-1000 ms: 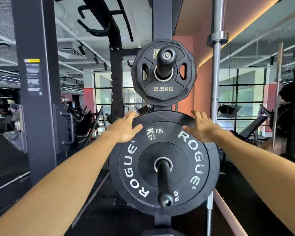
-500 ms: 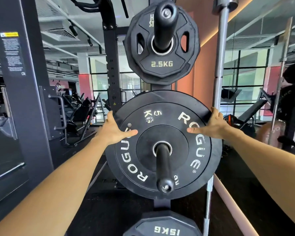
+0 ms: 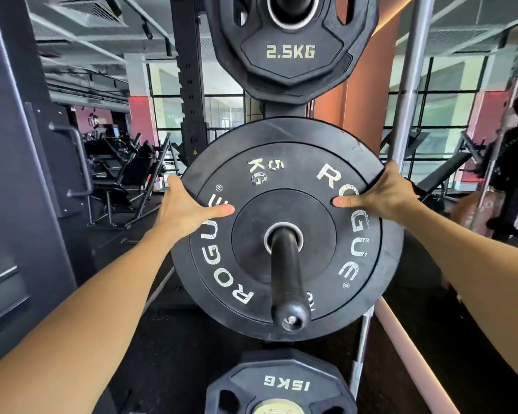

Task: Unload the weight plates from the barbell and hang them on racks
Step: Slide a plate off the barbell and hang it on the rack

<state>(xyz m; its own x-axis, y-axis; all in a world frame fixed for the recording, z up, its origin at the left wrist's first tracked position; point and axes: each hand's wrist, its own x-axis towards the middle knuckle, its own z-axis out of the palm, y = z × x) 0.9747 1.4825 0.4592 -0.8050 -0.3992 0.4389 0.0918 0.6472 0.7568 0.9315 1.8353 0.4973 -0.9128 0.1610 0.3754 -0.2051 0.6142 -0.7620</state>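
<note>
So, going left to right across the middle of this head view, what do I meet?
Dark grey rack upright → left hand → black round Rogue 5 kg plate on its black peg → right hand → upright silver barbell.

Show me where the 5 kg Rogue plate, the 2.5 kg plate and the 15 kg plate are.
5 kg Rogue plate [image 3: 251,204]: head view, on its raised centre disc.
2.5 kg plate [image 3: 290,52]: head view, on its weight lettering.
15 kg plate [image 3: 286,383]: head view, on its upside-down lettering.
</note>
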